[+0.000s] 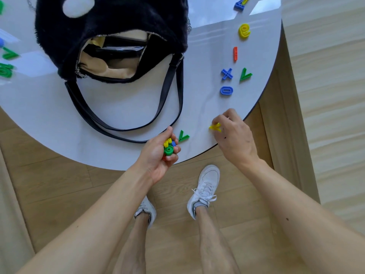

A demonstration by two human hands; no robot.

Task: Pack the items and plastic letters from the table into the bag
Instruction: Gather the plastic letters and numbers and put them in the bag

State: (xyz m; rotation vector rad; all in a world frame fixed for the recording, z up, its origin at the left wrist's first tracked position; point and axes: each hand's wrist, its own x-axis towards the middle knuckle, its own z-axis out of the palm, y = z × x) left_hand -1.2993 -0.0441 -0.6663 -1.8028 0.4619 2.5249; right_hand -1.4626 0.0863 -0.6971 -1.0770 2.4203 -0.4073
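Note:
A black fuzzy bag [118, 26] lies unzipped on the white table [49, 123], its beige lining showing and its straps trailing toward me. My left hand [158, 155] grips a bunch of plastic letters [168, 148], yellow, green, blue and red, at the table's near edge. My right hand [233, 135] pinches a yellow letter [215, 127] just above the tabletop near the right edge. A green letter V [183, 136] lies between my hands. Further right lie a blue O [226, 90], a blue X [227, 74], a green V [245, 74], an orange I [235, 54] and a yellow letter [244, 31].
More letters lie at the far right corner [241, 2] and green ones at the left edge [7, 62]. The round table edge curves just in front of me. Below it is wooden floor [59, 184], with my legs and white sneakers [203, 190].

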